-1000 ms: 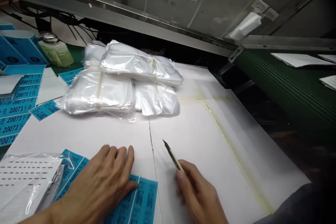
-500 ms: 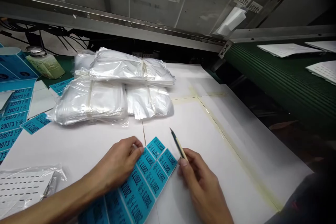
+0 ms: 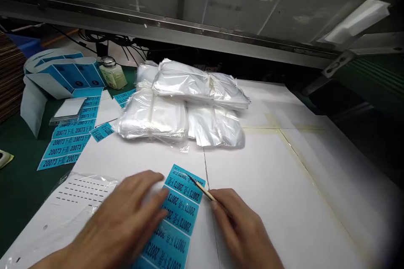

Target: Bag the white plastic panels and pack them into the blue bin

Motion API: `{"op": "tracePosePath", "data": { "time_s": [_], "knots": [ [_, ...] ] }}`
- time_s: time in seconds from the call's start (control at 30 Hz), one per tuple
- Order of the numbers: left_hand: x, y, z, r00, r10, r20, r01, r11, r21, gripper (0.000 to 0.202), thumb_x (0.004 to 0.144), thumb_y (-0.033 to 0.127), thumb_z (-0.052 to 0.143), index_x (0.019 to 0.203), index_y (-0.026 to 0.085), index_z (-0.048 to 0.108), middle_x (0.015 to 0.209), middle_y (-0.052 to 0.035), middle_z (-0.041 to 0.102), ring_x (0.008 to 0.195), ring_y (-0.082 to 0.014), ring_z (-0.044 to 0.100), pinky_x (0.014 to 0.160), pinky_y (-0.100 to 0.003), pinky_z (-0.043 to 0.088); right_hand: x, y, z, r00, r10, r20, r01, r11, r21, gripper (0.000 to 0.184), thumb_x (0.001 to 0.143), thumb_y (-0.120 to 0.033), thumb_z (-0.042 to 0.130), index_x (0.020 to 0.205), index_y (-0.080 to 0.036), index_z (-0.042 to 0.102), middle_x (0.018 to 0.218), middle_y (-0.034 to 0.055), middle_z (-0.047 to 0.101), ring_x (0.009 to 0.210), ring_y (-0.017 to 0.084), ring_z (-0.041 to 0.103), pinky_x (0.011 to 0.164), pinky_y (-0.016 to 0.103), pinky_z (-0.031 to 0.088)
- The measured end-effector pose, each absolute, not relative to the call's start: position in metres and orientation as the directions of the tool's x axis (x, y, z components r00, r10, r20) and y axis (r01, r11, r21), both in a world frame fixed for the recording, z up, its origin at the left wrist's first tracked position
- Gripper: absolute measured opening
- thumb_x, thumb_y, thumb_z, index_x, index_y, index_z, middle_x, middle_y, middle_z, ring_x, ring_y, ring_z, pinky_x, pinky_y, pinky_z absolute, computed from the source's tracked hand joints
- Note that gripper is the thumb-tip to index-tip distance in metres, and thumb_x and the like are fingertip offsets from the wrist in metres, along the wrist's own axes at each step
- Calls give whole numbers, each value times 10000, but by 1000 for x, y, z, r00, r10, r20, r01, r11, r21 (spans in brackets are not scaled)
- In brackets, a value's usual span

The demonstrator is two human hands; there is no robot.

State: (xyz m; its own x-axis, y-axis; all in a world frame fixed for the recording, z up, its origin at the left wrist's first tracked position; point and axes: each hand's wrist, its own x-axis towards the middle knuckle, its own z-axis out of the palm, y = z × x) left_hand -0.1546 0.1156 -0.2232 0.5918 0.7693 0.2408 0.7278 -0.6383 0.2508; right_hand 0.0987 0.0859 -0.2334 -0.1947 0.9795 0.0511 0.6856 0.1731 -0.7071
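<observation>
Beside the plastic-wrapped perforated sheet (image 3: 82,191), the left hand (image 3: 116,222) lay spread wide and low, its fingertips on the edge of a blue label strip (image 3: 181,214) that ran down the white paper (image 3: 252,164) towards the person. The right hand (image 3: 243,229) was pinched narrow around a slim pointed tool (image 3: 202,189), its dark tip at the strip's far end, though whether it touched I could not tell. The step looked like work on that end label, and it seemed to call for a steady left hand — the strip kept flat while the tip found its edge.
</observation>
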Motion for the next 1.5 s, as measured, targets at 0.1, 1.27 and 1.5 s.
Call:
{"op": "tracePosePath", "data": {
  "time_s": [0.1, 1.27, 1.5],
  "knots": [
    [-140, 119, -237, 748, 586, 311, 573, -807, 142, 234, 886, 195, 505, 1097, 171, 603, 1177, -94, 619, 1143, -284, 529, 960, -472, 477, 109, 91, -235, -235, 968, 90, 768, 242, -593, 214, 934, -235, 399, 1045, -221, 581, 931, 54, 602, 785, 155, 609, 700, 272, 538],
    [-145, 123, -256, 758, 522, 391, 510, -848, 144, 270, 885, 143, 466, 1091, 93, 632, 1091, -139, 661, 1108, -300, 573, 1011, -451, 454, 82, 113, -254, -461, 866, 194, 784, 500, -366, 277, 893, -154, 495, 1159, -144, 575, 939, 98, 620, 792, 161, 619, 636, 239, 556],
    [-146, 123, -257, 762, 524, 381, 520, -845, 123, 257, 892, 155, 481, 1094, 82, 621, 1106, -137, 653, 1134, -297, 551, 1023, -457, 433, 81, 113, -255, -452, 869, 200, 785, 494, -374, 272, 892, -146, 503, 1156, -149, 571, 930, 90, 613, 770, 152, 603, 623, 238, 550]
  ]
}}
